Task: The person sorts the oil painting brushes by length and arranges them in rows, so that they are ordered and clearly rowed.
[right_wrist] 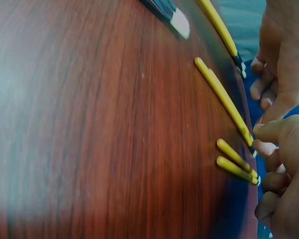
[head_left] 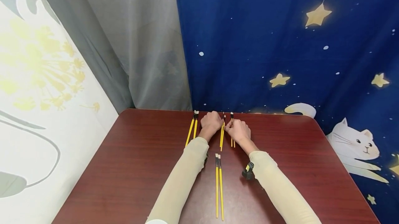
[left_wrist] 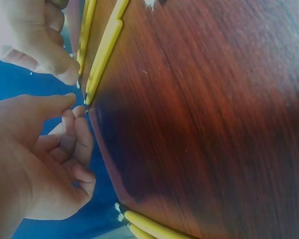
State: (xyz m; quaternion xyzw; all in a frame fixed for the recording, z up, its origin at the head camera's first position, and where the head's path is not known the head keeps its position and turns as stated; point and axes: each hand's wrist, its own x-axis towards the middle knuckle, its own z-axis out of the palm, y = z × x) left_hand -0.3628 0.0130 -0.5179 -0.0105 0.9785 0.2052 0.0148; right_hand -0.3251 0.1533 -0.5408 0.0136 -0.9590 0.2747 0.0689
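Note:
Two yellow-handled paintbrushes (head_left: 222, 135) lie close together near the far table edge, between my hands. My left hand (head_left: 212, 121) is at their left, fingers loosely bent; in the left wrist view its fingertips (left_wrist: 78, 110) are right at the dark tips of this middle pair. From the right, my right hand (head_left: 239, 130) comes in with thumb and forefinger close together beside the same tips. I cannot tell whether it pinches a brush. Another pair of paintbrushes (right_wrist: 234, 167) lies just under and beside the right hand, partly covered by it.
On the left, a third pair of paintbrushes (head_left: 191, 128) reaches the far edge, partly behind the left forearm. Nearer, two longer-looking paintbrushes (head_left: 219, 186) lie side by side between the forearms. The reddish-brown table (head_left: 134, 168) backs onto a blue star-patterned curtain (head_left: 237, 43).

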